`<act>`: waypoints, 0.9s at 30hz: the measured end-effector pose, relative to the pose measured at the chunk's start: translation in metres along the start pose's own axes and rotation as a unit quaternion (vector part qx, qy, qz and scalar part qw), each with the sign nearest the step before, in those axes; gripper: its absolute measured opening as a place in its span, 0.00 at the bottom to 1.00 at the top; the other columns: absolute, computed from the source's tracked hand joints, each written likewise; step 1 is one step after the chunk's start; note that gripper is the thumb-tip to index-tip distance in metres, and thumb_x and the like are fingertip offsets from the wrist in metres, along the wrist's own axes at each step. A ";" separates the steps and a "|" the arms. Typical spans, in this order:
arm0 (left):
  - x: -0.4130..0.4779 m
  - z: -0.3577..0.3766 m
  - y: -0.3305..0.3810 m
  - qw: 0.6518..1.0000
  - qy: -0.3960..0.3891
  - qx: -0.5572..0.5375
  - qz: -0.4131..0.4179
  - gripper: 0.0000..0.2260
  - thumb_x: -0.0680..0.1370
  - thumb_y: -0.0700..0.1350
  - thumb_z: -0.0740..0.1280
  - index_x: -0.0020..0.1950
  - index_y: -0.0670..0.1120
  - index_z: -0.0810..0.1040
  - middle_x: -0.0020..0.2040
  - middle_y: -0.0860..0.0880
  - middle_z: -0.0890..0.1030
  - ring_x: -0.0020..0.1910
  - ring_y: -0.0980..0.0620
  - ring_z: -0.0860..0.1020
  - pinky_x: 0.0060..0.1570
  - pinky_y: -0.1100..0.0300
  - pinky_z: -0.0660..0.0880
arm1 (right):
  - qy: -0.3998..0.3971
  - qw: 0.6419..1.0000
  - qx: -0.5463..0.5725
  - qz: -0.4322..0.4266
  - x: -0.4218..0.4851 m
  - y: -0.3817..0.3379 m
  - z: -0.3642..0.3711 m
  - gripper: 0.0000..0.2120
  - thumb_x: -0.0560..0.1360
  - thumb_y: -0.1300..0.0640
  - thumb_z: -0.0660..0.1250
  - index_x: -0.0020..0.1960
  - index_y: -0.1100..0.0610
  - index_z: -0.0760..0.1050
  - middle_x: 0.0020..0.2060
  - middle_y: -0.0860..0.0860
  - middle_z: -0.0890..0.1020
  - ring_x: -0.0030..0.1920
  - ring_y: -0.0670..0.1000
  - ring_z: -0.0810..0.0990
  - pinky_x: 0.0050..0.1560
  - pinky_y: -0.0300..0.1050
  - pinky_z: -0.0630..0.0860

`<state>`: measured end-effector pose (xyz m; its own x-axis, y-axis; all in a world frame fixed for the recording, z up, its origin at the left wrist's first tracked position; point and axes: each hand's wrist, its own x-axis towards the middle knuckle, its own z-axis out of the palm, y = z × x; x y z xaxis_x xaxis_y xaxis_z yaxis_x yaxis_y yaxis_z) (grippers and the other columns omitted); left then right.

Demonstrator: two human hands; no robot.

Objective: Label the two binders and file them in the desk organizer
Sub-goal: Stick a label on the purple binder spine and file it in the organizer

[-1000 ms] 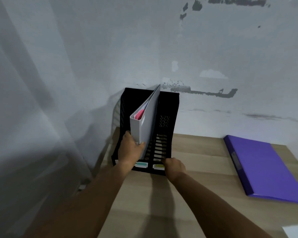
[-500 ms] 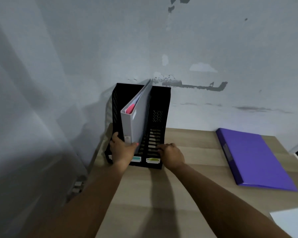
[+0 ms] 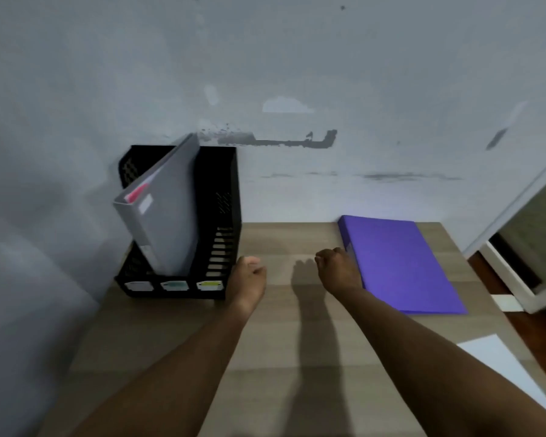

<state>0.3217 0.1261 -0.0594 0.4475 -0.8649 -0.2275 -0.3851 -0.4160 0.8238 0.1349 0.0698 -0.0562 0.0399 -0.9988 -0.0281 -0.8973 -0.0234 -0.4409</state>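
**At the back-left of the worktop: grey binder filed, purple binder flat, both hands empty**

Against the wall at roughly 10 o'clock from the hands sits the black desk organizer (image 3: pixel 224 197), mesh-sided, three slots. Three small tabs on its front lip: white, teal, yellow, left to right. Grey binder (image 3: pixel 167 209) stands inside it, spine toward the camera, top tilted left. It seems to be in the middle slot, though the exact slot is hard to tell from this angle. White label (image 3: pixel 145 204) on the spine near the top; pink sheet (image 3: pixel 136 192) pokes out at the top edge.

Purple binder (image 3: pixel 401 263) lies flat and closed on the wooden worktop (image 3: pixel 297 342) at about 2 o'clock, spine on its left side, well apart from the organizer.

Left hand (image 3: pixel 248 279) hovers just beside the organizer's front-right corner, fingers loosely curled, gripping nothing. Contact with the organizer can't be told. Right hand (image 3: pixel 339 269) is at the purple binder's near-left edge, fingers curled in a loose fist, nothing in them. Whether it touches the binder is unclear; the frame is blurred there. Both forearms are bare and reach in from 6 o'clock.

White sheet of paper (image 3: pixel 498 361) lies at the worktop's right edge, around 4 o'clock. Grey scuffed wall (image 3: pixel 297 74) behind everything. Part of a pale frame (image 3: pixel 517 197) shows at the far right.
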 end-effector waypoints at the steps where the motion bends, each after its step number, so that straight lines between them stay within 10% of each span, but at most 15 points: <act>1: -0.003 0.018 0.013 1.000 -0.017 0.010 0.006 0.12 0.76 0.46 0.67 0.58 0.47 0.79 0.57 0.46 0.84 0.58 0.45 0.81 0.57 0.58 0.75 | -0.001 1.000 -0.008 0.017 0.002 0.020 -0.010 0.15 0.79 0.52 0.60 0.60 0.54 0.80 0.57 0.59 0.79 0.60 0.62 0.75 0.58 0.50 0.73; 11: -0.006 0.180 0.094 0.976 -0.199 0.072 -0.039 0.31 0.77 0.57 0.66 0.75 0.41 0.67 0.74 0.44 0.71 0.72 0.46 0.71 0.68 0.59 0.66 | -0.020 0.987 -0.074 0.140 0.029 0.196 -0.078 0.20 0.77 0.46 0.62 0.65 0.53 0.75 0.62 0.58 0.75 0.65 0.61 0.72 0.63 0.53 0.70; 20: 0.013 0.259 0.104 0.975 -0.191 -0.027 -0.109 0.38 0.59 0.62 0.73 0.62 0.40 0.76 0.62 0.43 0.81 0.57 0.42 0.82 0.61 0.51 0.77 | -0.083 0.965 -0.073 0.237 0.048 0.281 -0.102 0.30 0.73 0.39 0.66 0.66 0.58 0.69 0.64 0.59 0.72 0.65 0.61 0.71 0.63 0.54 0.70; 27: 0.025 0.280 0.088 0.961 -0.157 -0.110 -0.197 0.29 0.71 0.53 0.74 0.65 0.38 0.77 0.63 0.41 0.81 0.60 0.43 0.80 0.61 0.51 0.76 | -0.149 0.943 0.061 0.290 0.068 0.319 -0.080 0.28 0.68 0.34 0.66 0.53 0.58 0.76 0.48 0.56 0.79 0.51 0.57 0.78 0.52 0.49 0.75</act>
<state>0.0732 -0.0112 -0.1381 0.2452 -0.7086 -0.6616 -0.0396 -0.6892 0.7235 -0.1842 -0.0089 -0.1267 -0.3045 -0.7846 -0.5400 -0.7495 0.5472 -0.3724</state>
